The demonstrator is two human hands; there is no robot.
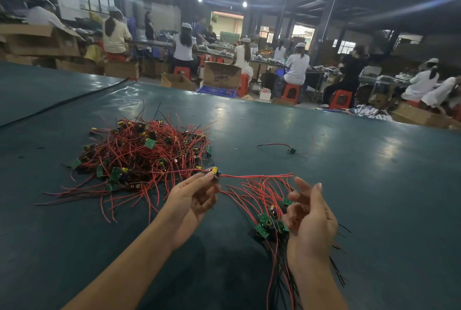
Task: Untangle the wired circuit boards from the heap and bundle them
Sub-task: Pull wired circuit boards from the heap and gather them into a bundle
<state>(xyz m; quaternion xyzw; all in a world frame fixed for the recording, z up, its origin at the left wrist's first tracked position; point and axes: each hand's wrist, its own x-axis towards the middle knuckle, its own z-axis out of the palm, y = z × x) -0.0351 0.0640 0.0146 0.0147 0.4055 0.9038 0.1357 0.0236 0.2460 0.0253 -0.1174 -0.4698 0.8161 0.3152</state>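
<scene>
Head view: left hand (194, 201) pinches 1 red-wired board (216, 173) near the heap (139, 152). Right hand (310, 222) half hides the bundle (264, 219); grip unclear.

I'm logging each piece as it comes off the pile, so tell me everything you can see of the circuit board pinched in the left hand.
The circuit board is small, carrying a yellow part and a blue one; finer detail is blurred. The left hand pinches it between finger and thumb, raised above the green table. One red wire runs right from it, ending above the bundle in the right hand; another trails left into the heap.
</scene>
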